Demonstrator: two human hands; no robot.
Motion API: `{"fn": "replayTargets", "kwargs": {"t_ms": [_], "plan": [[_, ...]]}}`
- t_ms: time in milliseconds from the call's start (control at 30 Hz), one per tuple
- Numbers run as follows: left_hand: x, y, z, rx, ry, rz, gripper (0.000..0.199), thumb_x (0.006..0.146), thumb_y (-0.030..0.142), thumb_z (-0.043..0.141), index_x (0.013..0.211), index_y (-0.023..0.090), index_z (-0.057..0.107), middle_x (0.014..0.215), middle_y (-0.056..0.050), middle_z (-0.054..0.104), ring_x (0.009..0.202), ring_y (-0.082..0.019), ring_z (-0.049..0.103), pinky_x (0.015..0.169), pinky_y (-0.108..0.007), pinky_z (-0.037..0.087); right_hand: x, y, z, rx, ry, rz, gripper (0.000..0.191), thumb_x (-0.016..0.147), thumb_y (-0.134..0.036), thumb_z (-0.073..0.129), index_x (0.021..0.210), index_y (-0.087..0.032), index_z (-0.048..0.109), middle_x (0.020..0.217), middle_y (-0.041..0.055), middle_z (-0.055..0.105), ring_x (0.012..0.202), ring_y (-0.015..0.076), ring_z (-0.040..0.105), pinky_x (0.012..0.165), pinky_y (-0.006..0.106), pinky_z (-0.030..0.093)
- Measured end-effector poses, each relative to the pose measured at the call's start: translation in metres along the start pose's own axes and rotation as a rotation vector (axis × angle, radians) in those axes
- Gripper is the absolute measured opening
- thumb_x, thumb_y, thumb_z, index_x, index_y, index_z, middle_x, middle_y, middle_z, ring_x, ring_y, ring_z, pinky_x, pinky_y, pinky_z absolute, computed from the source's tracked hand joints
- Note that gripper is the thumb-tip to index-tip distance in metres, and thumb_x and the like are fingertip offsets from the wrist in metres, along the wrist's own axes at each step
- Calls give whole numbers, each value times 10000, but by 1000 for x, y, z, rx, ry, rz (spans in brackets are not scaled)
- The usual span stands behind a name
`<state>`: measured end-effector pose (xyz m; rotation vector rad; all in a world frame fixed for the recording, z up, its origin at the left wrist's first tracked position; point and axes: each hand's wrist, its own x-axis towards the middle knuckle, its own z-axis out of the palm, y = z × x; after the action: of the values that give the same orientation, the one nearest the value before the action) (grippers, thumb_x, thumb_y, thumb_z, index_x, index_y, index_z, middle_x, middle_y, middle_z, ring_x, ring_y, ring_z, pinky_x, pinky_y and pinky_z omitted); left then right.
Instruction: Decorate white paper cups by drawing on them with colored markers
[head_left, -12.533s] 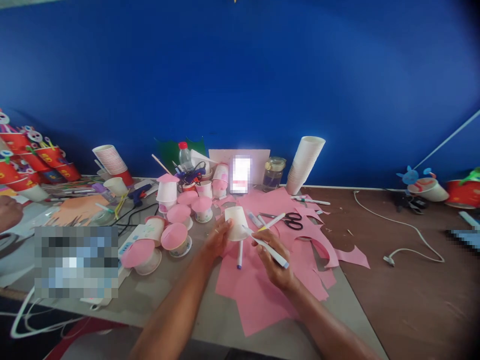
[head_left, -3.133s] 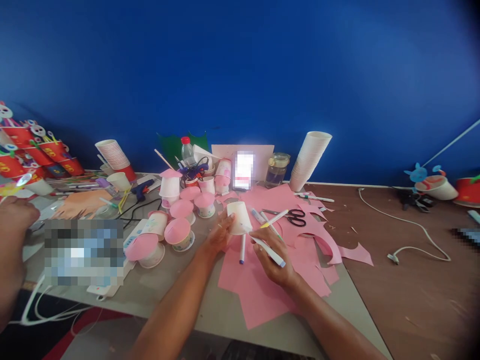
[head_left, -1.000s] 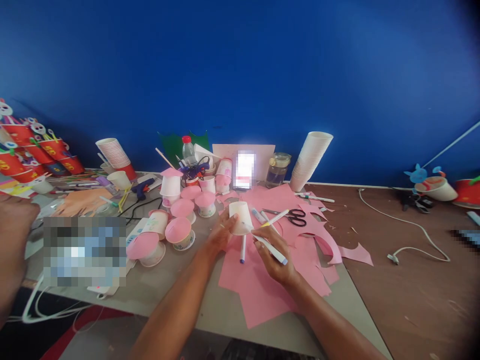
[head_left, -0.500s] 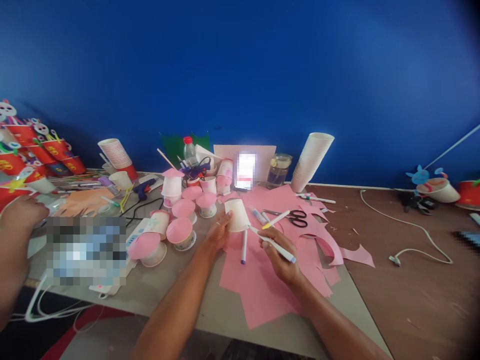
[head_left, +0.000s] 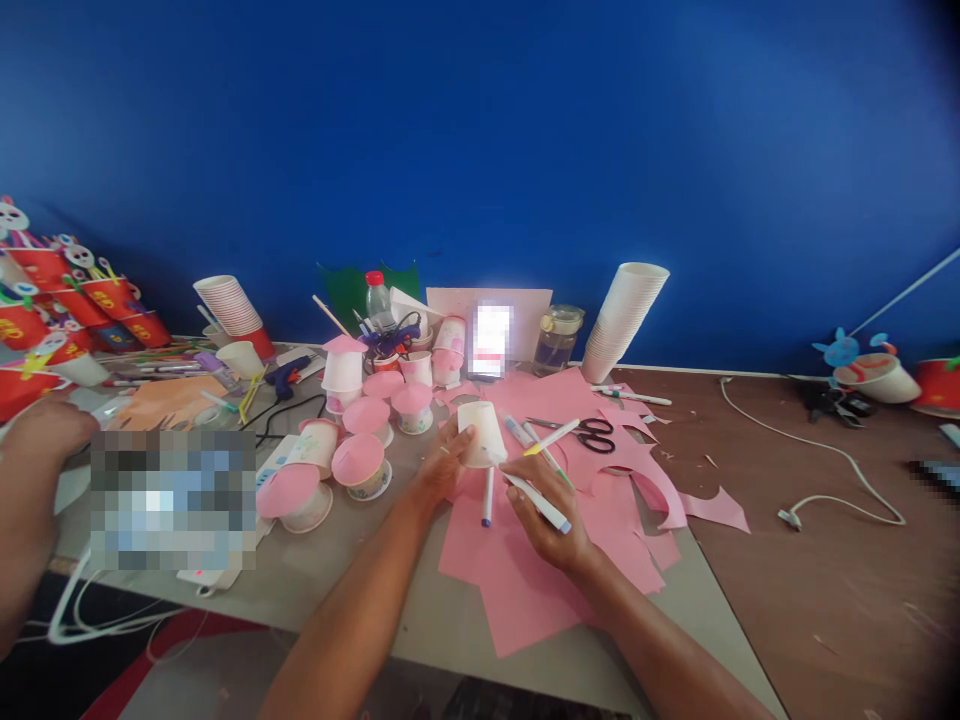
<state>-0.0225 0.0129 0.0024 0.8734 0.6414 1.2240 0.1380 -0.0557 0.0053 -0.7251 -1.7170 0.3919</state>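
Observation:
My left hand [head_left: 444,462] is wrapped round the side of a white paper cup [head_left: 481,436], which is tilted and bears a small dark mark. A white marker with a blue end [head_left: 540,503] is gripped in my right hand [head_left: 551,520], its tip close to the cup's lower edge. A second marker, with a yellow cap [head_left: 555,437], also shows at my right hand; whether the fingers hold it I cannot tell. Beneath both hands lie overlapping sheets of pink paper [head_left: 517,600], with another blue-capped marker [head_left: 488,497] on them. Black-handled scissors [head_left: 596,436] lie just beyond.
To the left stand several cups with pink paper tops [head_left: 358,462], a power strip [head_left: 277,462] and a glue gun [head_left: 289,375]. A tall cup stack [head_left: 626,320] leans near the wall, beside a jar [head_left: 559,340]. Another person's hand [head_left: 56,435] is at far left; a white cable [head_left: 832,460] lies right.
The cup has shifted slightly right and turned, bringing a dark mark into view. My right hand has moved a little left and down with the marker.

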Motion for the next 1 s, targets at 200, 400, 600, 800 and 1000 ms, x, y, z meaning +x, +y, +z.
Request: {"fn": "replayTargets", "kwargs": {"t_ms": [200,400,600,800,1000], "plan": [[3,-1,-4,-5,42,11,579,636,457,856,1116,188,674,927,-64,755,949,-253,701,793,-324,545,0,0,-3,-8,-27,5,215,935,-162,518,1097,-231,641,898,62,702,781,200,655,677,343,541],[8,-2,-10,-51,55,10,568,645,452,853,1097,155,679,930,-85,757,978,-268,700,861,-349,529,-4,4,-10,-15,-26,73,160,941,-215,513,1029,-222,646,837,54,689,699,187,649,609,328,532],[6,-1,-8,-33,54,10,521,647,368,861,1091,172,671,918,-62,754,1024,-252,683,884,-324,520,-3,1,-8,28,-2,103,170,943,-224,523,1062,-229,646,861,57,696,721,190,663,618,328,539],[3,-1,-3,-12,43,8,499,662,399,849,1080,194,672,902,-44,744,967,-238,695,795,-303,539,1,-1,0,32,-4,27,188,940,-201,531,1088,-232,643,875,57,691,759,195,660,661,342,547],[3,-1,-3,-14,67,14,489,652,436,850,1034,182,681,892,-53,745,936,-244,701,768,-305,543,0,0,1,-10,-27,16,188,944,-189,516,1075,-231,643,869,61,695,758,203,659,660,349,545]]}}
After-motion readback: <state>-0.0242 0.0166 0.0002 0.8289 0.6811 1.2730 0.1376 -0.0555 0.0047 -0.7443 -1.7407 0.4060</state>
